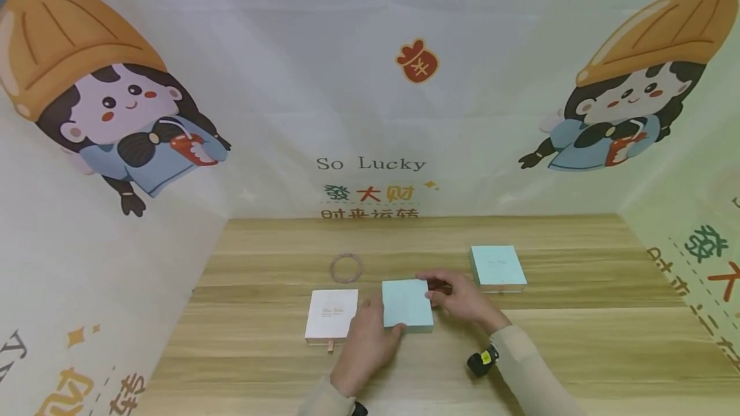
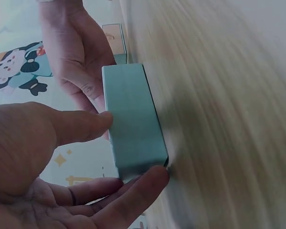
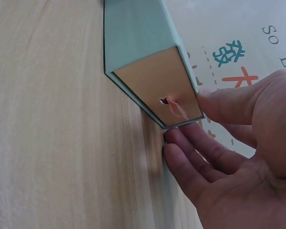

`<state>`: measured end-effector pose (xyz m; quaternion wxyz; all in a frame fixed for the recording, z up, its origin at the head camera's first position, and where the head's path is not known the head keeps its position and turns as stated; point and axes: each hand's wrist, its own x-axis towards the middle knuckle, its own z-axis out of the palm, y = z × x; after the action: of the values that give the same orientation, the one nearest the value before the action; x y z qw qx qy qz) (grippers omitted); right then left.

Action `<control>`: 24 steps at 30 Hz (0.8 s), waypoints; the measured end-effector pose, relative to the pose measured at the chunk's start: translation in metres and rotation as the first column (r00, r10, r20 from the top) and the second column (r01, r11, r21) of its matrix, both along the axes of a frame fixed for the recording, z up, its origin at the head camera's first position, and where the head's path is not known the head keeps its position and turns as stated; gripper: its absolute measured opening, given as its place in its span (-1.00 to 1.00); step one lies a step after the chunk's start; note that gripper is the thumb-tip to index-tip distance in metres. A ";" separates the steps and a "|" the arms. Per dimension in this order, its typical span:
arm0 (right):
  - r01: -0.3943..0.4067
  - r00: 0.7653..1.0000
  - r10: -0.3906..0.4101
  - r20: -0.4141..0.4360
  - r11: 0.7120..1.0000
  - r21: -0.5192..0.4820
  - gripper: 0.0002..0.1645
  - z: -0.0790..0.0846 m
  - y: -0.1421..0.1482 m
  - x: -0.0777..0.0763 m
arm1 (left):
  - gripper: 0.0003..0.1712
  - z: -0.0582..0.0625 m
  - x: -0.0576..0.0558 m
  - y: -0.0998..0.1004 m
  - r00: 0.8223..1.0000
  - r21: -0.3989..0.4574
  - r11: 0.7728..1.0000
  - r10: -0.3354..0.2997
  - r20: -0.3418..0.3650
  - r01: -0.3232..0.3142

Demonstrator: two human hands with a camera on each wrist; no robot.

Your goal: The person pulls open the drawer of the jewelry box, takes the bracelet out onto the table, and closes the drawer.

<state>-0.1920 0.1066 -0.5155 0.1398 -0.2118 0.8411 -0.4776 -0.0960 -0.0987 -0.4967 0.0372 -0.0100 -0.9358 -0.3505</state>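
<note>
A mint-green drawer box (image 1: 407,300) stands on the wooden table between both hands. My left hand (image 1: 372,334) grips its left near corner, with the thumb on the near side and the fingers around the left end. At the right end, my right hand (image 1: 465,298) pinches the box's edge between thumb and fingers. The right wrist view shows the tan drawer front (image 3: 145,83) flush inside the sleeve, a small pink ribbon pull (image 3: 177,109) sticking out of its slot. In the left wrist view a plain green side (image 2: 133,114) faces me. The box's contents are hidden.
Left of the hands lies a white box (image 1: 331,313) with gold lettering and a ribbon tab. A pale ring-shaped bangle (image 1: 331,269) lies behind it. Another mint-green box (image 1: 498,265) stands at the back right. A printed cloth wall (image 1: 491,146) borders the table (image 1: 260,326).
</note>
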 end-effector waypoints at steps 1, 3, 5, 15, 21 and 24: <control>0.002 1.000 -0.002 0.005 1.000 0.002 -0.56 0.000 0.000 0.000 | -0.35 0.001 0.000 -0.001 1.000 -0.005 1.000 -0.004 -0.001 0.004; 0.010 1.000 -0.010 0.011 1.000 0.016 -0.55 0.002 0.000 0.000 | -0.40 0.003 0.001 -0.002 1.000 -0.011 1.000 -0.006 0.000 0.006; 0.013 1.000 -0.013 0.019 1.000 0.024 -0.54 0.004 0.001 0.000 | -0.47 0.004 0.001 -0.004 1.000 -0.037 0.999 -0.006 0.000 0.006; 0.081 0.992 -0.078 0.100 0.997 -0.021 -0.44 0.013 0.004 0.001 | -0.58 0.016 -0.004 -0.012 0.992 -0.167 0.986 -0.024 -0.126 0.002; 0.119 0.971 -0.094 0.221 0.988 -0.102 -0.32 0.014 0.007 0.003 | -0.49 0.021 -0.012 -0.016 0.983 -0.182 0.979 -0.119 -0.140 0.093; 0.122 0.958 -0.078 0.276 0.981 -0.148 -0.30 0.012 0.010 0.004 | -0.42 0.019 -0.016 -0.017 0.977 -0.161 0.975 -0.174 -0.119 0.154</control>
<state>-0.1881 0.1169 -0.5035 0.2104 -0.1128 0.7820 -0.5757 -0.1125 -0.1160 -0.4772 0.0690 -0.1135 -0.9510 -0.2790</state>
